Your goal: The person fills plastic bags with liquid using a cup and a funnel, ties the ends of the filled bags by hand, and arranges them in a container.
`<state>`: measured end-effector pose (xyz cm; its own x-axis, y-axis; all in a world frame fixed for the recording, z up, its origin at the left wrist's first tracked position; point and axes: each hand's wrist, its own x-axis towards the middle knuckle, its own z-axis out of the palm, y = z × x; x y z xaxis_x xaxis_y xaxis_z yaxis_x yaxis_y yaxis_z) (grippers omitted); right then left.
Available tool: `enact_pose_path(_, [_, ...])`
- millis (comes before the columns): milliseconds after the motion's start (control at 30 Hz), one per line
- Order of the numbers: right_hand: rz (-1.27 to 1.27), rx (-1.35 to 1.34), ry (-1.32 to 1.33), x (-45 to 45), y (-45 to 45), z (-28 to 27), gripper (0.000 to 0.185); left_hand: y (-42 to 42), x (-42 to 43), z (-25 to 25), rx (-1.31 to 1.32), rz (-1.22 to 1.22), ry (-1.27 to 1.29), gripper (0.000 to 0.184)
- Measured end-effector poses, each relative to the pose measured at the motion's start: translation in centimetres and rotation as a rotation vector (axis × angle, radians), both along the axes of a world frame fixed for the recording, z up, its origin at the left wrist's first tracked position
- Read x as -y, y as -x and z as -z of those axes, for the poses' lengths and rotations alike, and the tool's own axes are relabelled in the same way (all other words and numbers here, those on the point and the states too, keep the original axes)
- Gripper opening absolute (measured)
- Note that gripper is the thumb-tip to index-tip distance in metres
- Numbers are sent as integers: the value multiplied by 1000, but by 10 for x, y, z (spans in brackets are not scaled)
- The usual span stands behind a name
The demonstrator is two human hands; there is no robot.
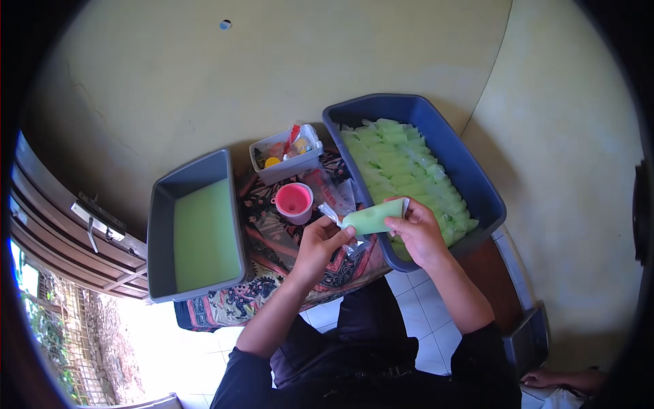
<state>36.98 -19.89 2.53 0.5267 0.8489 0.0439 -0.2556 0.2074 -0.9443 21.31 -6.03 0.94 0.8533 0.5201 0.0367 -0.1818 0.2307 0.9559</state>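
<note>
A clear plastic bag filled with green liquid [371,219] is held between my two hands above the table. My left hand [321,244] pinches its gathered, twisted end. The other end is gripped by my right hand [417,233], thumb on top. Behind my left hand a pink funnel [294,199] rests in a whitish cup. Flat empty plastic bags [328,191] lie beside it. To the right, a dark blue tub [482,187] holds rows of filled green bags. A grey tub [227,163] of green liquid is on the left.
Behind the funnel is a small white basket [289,165] of assorted items. A patterned cloth [235,305] covers the table. The wall rises behind it, and a door [75,218] is at the left. At the lower right, another person's hand [541,377] shows near a dark container [530,339].
</note>
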Motion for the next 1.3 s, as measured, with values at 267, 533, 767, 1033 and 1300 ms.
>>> enact_pose_path(267, [75, -37, 60, 17, -44, -2, 28, -56, -6, 0, 68, -1, 20, 16])
enact_pose_path(533, [107, 25, 215, -20, -139, -9, 48, -148, -47, -9, -27, 10, -1, 14])
enact_pose_path(767, [262, 375, 470, -83, -226, 28, 48, -246, -93, 15, -171, -23, -251, 13])
enact_pose_path(1033, [274, 553, 521, -107, -277, 70, 45, -293, -124, 35, -428, 6, -920, 18])
enact_pose_path(1300, [278, 987, 661, -88, -290, 82, 43, -294, -126, 51, -437, 18, -1193, 20])
